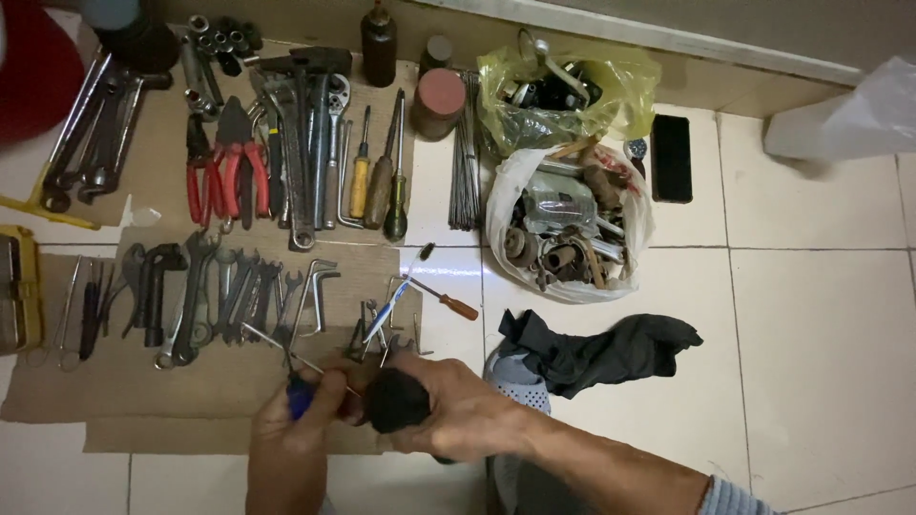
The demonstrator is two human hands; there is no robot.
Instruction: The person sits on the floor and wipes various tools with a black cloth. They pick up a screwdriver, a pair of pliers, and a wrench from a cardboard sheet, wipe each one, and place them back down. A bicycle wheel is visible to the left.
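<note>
My left hand grips a blue-handled screwdriver whose thin shaft slants up to the left. Its tip end points toward a black cylindrical part that my right hand clasps from the right. Both hands meet low in the view, over the front edge of a brown cardboard sheet. Rows of wrenches and hex keys lie just beyond the hands.
Pliers, screwdrivers and sockets lie on the upper cardboard. A white bag of metal parts and a yellow bag sit at centre right. A dark cloth lies on the tiles near my right arm. A small orange-handled screwdriver lies nearby.
</note>
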